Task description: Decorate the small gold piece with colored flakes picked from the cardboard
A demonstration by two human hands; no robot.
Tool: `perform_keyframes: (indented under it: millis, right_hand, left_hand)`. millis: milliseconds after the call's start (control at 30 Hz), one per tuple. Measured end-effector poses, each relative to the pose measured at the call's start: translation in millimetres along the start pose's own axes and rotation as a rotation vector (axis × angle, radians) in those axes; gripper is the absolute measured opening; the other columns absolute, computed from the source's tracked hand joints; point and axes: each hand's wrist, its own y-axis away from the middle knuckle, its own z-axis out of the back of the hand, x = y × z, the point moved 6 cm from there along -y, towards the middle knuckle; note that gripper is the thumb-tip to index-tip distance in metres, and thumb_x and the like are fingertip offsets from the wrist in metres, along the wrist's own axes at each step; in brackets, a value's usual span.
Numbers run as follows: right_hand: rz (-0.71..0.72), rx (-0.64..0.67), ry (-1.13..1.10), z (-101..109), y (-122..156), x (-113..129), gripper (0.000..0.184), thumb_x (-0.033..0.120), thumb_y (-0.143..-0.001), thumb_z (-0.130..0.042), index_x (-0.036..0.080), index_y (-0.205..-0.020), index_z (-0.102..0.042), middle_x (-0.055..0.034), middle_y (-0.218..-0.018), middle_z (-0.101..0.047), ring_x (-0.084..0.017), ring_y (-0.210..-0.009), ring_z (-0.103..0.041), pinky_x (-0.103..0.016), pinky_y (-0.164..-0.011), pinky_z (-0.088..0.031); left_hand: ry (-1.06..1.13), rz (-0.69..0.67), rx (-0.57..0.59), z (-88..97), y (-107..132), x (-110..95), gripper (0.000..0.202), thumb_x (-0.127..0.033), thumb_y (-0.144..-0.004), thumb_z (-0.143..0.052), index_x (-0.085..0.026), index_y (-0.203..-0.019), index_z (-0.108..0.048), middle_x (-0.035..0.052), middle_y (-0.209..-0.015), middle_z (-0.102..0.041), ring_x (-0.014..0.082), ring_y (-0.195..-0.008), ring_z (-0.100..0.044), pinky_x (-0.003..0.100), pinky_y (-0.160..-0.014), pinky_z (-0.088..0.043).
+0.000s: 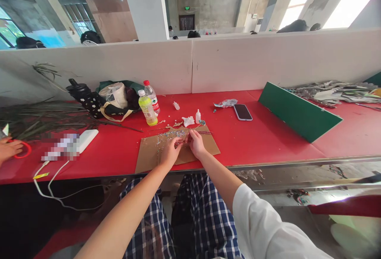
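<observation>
My left hand (170,150) and my right hand (195,143) meet over a brown cardboard sheet (149,158) lying on the red table (262,136). Both hands pinch a thin red strand (205,133) that runs off to the right; what else sits between the fingertips is too small to make out. Several tiny glittering bits (174,133) are scattered on the cardboard's far edge. A small white glue bottle (198,116) and a crumpled white tissue (188,121) stand just beyond the cardboard.
A yellow-green drink bottle (148,108) and a clear red-capped bottle (151,95) stand by a bag (116,98). A phone (242,112), a green board (297,112), a white power bank (85,140) and long dry leaves (38,118) lie on the table. Another person's hand (8,148) holds red-handled scissors at far left.
</observation>
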Motion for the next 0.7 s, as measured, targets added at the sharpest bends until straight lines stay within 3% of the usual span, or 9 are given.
perform_keyframes:
  millis: [700]
  right_hand:
    - [0.048,-0.038,0.307,1.3,6.6,-0.7,0.029,0.039,-0.098,-0.06,0.017,-0.116,-0.063,-0.0065,-0.111,-0.066,-0.016,-0.09,-0.066,-0.034,-0.078,-0.059]
  left_hand:
    - [0.112,0.039,-0.018,0.4,4.6,3.6,0.028,-0.039,-0.098,-0.058,-0.016,-0.111,-0.065,0.0062,-0.109,-0.068,0.0154,-0.095,-0.066,0.037,-0.088,-0.058]
